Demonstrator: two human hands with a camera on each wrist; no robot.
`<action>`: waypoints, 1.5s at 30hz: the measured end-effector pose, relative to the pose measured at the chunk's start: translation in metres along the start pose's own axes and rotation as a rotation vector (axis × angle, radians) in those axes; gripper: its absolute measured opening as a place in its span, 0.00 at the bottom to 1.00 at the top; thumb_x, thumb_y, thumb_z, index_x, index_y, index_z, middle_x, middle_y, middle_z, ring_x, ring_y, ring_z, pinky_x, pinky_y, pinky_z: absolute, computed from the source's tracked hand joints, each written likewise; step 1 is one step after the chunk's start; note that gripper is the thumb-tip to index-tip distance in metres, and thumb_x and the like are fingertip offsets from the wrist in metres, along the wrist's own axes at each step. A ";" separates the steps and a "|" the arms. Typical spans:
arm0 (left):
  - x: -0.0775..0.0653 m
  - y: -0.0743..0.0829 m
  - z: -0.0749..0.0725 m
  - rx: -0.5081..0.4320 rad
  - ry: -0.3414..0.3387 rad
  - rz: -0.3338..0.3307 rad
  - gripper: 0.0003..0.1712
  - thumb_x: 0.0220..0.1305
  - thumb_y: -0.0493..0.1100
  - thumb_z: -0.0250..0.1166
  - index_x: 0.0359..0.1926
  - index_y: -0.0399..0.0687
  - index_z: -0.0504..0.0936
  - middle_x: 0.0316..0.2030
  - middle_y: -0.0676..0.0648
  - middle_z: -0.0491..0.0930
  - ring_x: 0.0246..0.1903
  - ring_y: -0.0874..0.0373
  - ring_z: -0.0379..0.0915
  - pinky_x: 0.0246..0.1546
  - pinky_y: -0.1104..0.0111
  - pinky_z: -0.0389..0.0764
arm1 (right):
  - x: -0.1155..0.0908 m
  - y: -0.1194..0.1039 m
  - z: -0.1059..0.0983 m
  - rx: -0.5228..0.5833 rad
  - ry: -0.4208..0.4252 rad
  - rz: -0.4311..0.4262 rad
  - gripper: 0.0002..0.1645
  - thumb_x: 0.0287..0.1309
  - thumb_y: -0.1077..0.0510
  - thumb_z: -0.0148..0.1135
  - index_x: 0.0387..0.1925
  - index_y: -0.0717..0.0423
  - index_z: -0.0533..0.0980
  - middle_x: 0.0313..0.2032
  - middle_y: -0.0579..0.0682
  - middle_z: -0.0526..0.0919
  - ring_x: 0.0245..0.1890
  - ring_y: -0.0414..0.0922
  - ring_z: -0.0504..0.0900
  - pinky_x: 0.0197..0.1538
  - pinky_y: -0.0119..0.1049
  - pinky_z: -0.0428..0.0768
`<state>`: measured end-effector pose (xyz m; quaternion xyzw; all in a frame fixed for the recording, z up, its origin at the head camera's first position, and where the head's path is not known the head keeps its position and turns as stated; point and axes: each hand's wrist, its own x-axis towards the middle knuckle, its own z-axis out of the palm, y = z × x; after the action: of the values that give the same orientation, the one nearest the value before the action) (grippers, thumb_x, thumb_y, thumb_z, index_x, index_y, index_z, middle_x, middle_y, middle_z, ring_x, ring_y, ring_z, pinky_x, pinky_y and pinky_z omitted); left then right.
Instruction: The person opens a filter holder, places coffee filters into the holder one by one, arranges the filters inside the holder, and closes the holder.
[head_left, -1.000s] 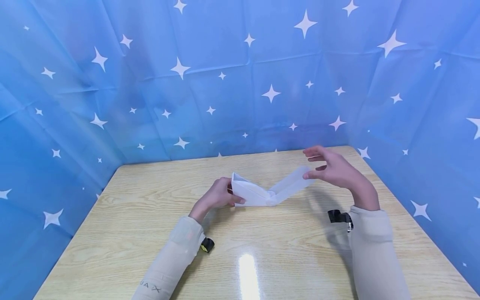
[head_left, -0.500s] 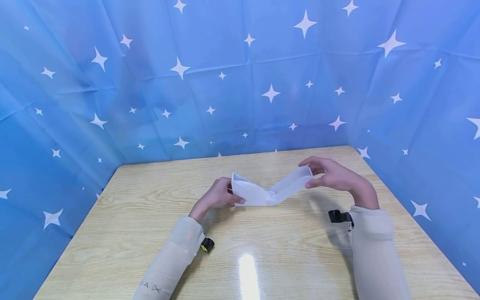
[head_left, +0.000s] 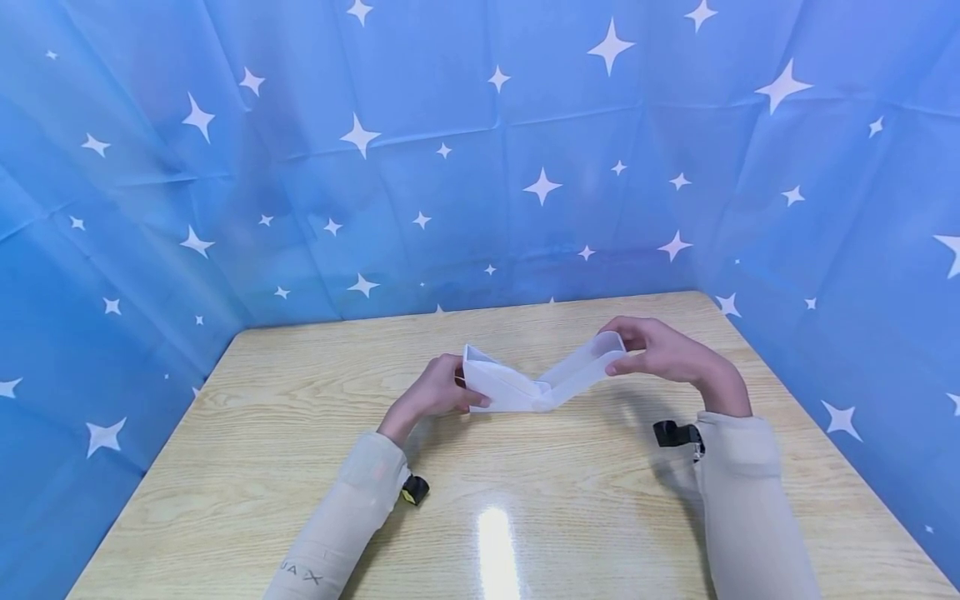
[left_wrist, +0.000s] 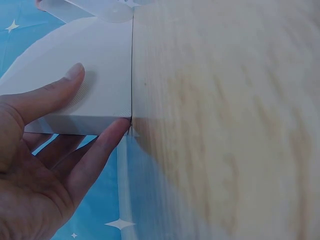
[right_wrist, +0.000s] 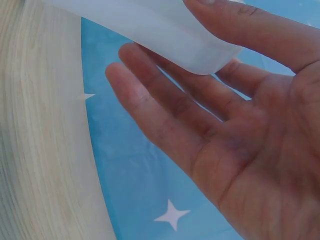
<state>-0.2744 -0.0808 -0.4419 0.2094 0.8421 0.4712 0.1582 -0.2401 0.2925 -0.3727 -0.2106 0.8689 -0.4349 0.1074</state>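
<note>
A white box (head_left: 501, 390) with a hinged, translucent lid (head_left: 579, 377) rests on the table, the lid swung out to the right and slanting upward. My left hand (head_left: 435, 390) grips the box's left end. In the left wrist view its thumb lies on the broad white face (left_wrist: 102, 60), and the other fingers pass behind and under the end. At the lid's raised free end, my right hand (head_left: 667, 352) holds on, thumb in front and fingers behind. The right wrist view has the lid's rounded corner (right_wrist: 200, 55) between thumb and fingers. The inside of the box is mostly hidden.
The wood-grain table (head_left: 585, 500) reaches back to a blue curtain (head_left: 450, 192) with white stars, which also hangs along both sides. Each wrist carries a small black camera, such as the right wrist camera (head_left: 670, 433).
My right hand has come down and left from just off the lid's end, and its fingers have closed around that end. My left hand and the box have stayed put.
</note>
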 end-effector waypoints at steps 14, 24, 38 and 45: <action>0.000 0.000 0.000 0.002 0.002 0.001 0.26 0.57 0.37 0.79 0.57 0.48 0.84 0.47 0.43 0.87 0.36 0.55 0.83 0.33 0.55 0.90 | 0.001 0.001 0.001 0.021 0.003 -0.008 0.24 0.61 0.60 0.72 0.56 0.61 0.76 0.49 0.60 0.86 0.45 0.43 0.86 0.47 0.35 0.84; 0.000 -0.001 0.000 0.002 0.003 0.007 0.27 0.56 0.37 0.79 0.57 0.49 0.84 0.46 0.43 0.87 0.34 0.55 0.83 0.32 0.55 0.90 | 0.003 0.002 0.002 0.023 0.004 -0.019 0.23 0.62 0.59 0.73 0.56 0.60 0.77 0.48 0.59 0.86 0.45 0.44 0.86 0.47 0.35 0.84; -0.001 0.002 -0.001 0.007 -0.006 0.012 0.26 0.57 0.36 0.79 0.57 0.46 0.84 0.45 0.41 0.88 0.31 0.55 0.83 0.31 0.57 0.90 | 0.005 0.002 0.004 0.051 0.001 -0.026 0.22 0.63 0.60 0.72 0.56 0.61 0.76 0.50 0.61 0.85 0.46 0.42 0.87 0.47 0.35 0.84; 0.000 0.000 -0.001 0.009 -0.008 0.009 0.26 0.57 0.36 0.79 0.57 0.46 0.84 0.46 0.41 0.88 0.31 0.56 0.83 0.32 0.57 0.90 | 0.007 0.001 0.007 0.055 0.002 -0.064 0.23 0.64 0.61 0.70 0.58 0.63 0.76 0.49 0.61 0.84 0.46 0.40 0.86 0.49 0.33 0.85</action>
<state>-0.2745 -0.0818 -0.4410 0.2160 0.8424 0.4674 0.1586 -0.2436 0.2851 -0.3774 -0.2349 0.8496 -0.4620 0.0984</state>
